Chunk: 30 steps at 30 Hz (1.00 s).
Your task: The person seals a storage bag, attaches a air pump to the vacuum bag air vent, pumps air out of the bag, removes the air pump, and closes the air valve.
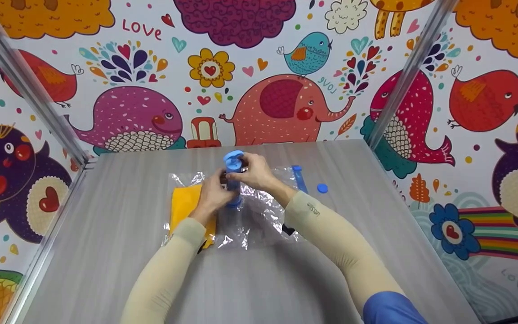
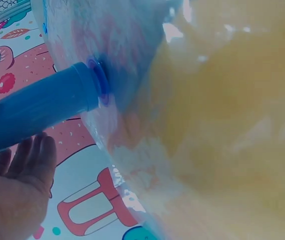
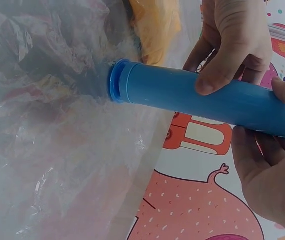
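Note:
A blue hand pump (image 1: 234, 183) stands upright over a clear plastic bag (image 1: 259, 220), its lower end at a blue valve ring (image 3: 114, 82). My left hand (image 1: 213, 193) grips the pump's barrel midway, its thumb lying along the side in the right wrist view. Higher up, my right hand (image 1: 259, 172) holds the pump near its top end, with fingers curled around it. Folded yellow cloth (image 1: 184, 201) lies inside the left part of the bag, partly hidden by my left hand and forearm.
A round blue cap (image 1: 322, 188) lies on the wood-grain table (image 1: 119, 225) to the right of the bag. At the bag's right edge is a blue strip (image 1: 300, 179). A printed wall (image 1: 259, 58) with metal posts encloses the back and sides.

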Motion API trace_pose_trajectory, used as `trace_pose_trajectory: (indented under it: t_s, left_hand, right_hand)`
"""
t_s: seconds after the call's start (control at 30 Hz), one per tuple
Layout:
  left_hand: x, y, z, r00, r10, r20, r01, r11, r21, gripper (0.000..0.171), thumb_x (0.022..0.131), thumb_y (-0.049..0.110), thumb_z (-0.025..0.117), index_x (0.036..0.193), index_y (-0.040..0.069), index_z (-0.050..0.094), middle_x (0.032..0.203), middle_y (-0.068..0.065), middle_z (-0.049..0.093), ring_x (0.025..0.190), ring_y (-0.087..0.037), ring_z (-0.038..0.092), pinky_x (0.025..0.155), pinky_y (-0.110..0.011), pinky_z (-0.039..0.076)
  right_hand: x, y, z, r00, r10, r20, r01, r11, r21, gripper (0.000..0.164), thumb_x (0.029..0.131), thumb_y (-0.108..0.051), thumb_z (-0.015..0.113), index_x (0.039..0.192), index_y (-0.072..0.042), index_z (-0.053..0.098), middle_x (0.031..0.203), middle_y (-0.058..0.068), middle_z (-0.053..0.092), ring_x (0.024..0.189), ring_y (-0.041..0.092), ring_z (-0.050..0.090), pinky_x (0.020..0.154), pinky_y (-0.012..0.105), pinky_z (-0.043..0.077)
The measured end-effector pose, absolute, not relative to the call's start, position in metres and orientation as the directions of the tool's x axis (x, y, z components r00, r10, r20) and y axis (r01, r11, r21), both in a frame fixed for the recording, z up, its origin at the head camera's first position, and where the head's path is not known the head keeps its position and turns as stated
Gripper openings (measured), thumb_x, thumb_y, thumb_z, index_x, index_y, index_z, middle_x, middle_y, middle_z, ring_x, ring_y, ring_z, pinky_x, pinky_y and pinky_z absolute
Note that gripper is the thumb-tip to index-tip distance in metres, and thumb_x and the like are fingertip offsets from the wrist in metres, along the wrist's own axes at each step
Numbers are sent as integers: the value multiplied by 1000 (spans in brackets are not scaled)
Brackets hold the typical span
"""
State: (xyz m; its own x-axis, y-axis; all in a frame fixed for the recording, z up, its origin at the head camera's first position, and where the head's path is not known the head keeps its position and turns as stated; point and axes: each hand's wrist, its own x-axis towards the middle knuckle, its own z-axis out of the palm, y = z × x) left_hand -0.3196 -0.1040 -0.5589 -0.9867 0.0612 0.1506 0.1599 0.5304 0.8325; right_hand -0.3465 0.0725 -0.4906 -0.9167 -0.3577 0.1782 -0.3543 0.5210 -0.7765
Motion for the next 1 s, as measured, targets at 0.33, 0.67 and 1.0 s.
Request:
trace_pose_trajectory:
  t_s: [0.33,0.67,1.0]
  left_hand:
    - [-317,-105,-557,-992,47,120,126,547,827,68,89,24,93,147,5,65,145,-21,75,131,-43,75,117,-58,61]
    - [-316,-109,-555,-997,57,48,73,623,779,69,92,30,93,151,9,65,151,-20,73,139,-44,69,123,-59,56]
    - [-315,-102,-554,-990,44,132,131,611,781,60,89,25,93,140,3,71,137,-23,79,126,-43,77,116,-57,61]
  right_hand:
    - [-344,67,-490,-948,-291,130,-283,576,-767,59,90,-29,96,139,-8,72,135,13,81,126,30,78,115,46,63]
    - [-343,65,-492,-958,-251,140,-267,598,-756,57,89,-32,98,134,-12,70,131,11,80,123,29,76,113,46,64]
    - [-342,63,-494,-963,-211,166,-265,640,-722,58,86,-41,99,125,-11,68,122,11,81,116,28,77,109,46,65]
